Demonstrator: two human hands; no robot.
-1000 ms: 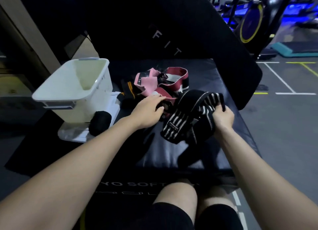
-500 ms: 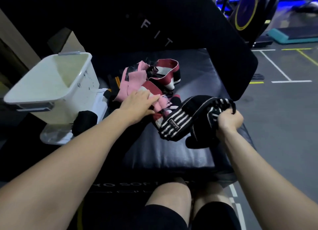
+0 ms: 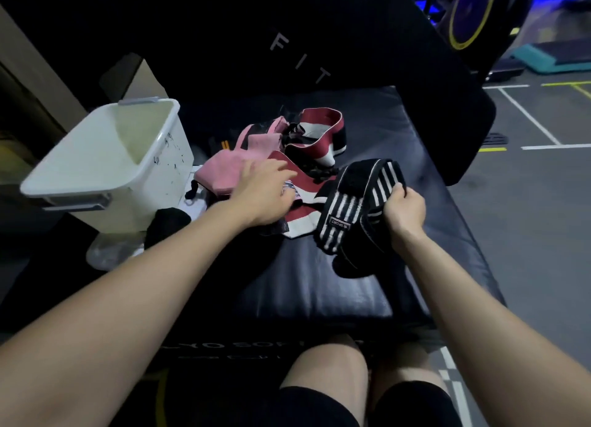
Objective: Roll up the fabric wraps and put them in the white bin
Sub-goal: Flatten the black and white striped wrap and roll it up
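Right hand (image 3: 403, 212) pinches the black-and-white striped wrap (image 3: 351, 209) at centre right, left hand (image 3: 262, 193), fingers spread, presses the pink wrap (image 3: 220, 171); roll tightly, edges aligned, toward the upper-left white bin (image 3: 105, 158).

A single wide view looks from the person's head, forward and steeply down along both forearms. The knees (image 3: 326, 378) sit at the bottom edge, the black padded bench (image 3: 319, 286) fills the near middle, and the gym floor (image 3: 537, 203) shows at right.
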